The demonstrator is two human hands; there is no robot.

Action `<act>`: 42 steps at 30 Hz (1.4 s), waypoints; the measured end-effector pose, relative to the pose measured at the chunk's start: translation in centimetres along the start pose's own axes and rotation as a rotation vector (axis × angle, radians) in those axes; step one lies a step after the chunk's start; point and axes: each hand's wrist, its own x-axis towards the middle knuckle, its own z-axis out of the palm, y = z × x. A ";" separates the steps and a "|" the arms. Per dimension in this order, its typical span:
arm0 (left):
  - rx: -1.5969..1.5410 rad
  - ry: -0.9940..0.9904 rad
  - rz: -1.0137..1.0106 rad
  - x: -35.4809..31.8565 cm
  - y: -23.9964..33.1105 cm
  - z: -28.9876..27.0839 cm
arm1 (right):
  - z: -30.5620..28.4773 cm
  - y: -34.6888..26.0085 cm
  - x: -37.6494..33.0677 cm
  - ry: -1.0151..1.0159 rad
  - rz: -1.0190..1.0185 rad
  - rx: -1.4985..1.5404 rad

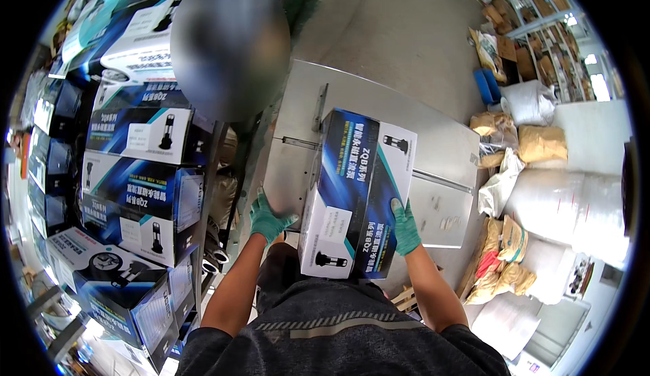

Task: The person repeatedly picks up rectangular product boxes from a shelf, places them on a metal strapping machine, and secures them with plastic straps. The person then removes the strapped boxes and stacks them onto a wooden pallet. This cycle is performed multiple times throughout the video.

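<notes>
A long cardboard box (359, 193), printed blue, black and white with pump pictures, lies in front of me over the near part of a metal table (433, 139). My right hand (406, 228), in a green glove, grips the box's right edge, its fingers partly hidden along the side. My left hand (271, 220), gloved in green too, is left of the box with its fingers spread. It holds nothing, and a small gap seems to separate it from the box.
On my left, similar printed boxes (128, 193) stand stacked beside a metal post. A blurred round patch hides the upper left middle. To the right are wrapped rolls (569, 196), sacks (511, 240), a blue bin (486, 86) and loaded shelving (542, 30).
</notes>
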 end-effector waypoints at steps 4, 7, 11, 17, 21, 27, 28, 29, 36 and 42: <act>-0.062 0.062 0.107 -0.1 -0.6 1.8 | -2.1 1.6 -0.5 -0.012 -0.019 0.016; 0.045 0.116 0.168 0.2 -2.1 1.1 | -1.5 -1.5 -0.9 0.010 -0.053 -0.244; -0.355 0.010 0.395 -4.9 7.4 -3.2 | -10.7 -0.3 5.3 0.076 -0.120 -0.505; 0.110 0.306 0.825 -10.6 17.7 -1.1 | -18.7 -3.5 12.5 0.014 -0.462 -1.496; 0.488 0.489 0.744 -11.9 20.0 2.9 | -16.4 -3.1 14.2 -0.110 -0.456 -1.546; 0.475 0.550 0.792 -11.5 20.1 3.8 | -15.3 -6.1 13.2 -0.112 -0.202 -1.656; 0.484 0.554 0.787 -11.5 20.1 3.9 | -15.5 -6.2 13.5 -0.070 -0.235 -1.606; 0.482 0.560 0.787 -11.6 20.0 4.0 | -16.4 -6.1 13.6 -0.028 -0.268 -1.557; 0.436 0.562 0.763 -11.8 19.6 4.7 | -35.0 -6.5 14.8 0.801 0.145 -1.089; 0.431 0.579 0.797 -10.7 19.8 5.2 | -49.8 2.0 22.1 0.739 0.082 -0.731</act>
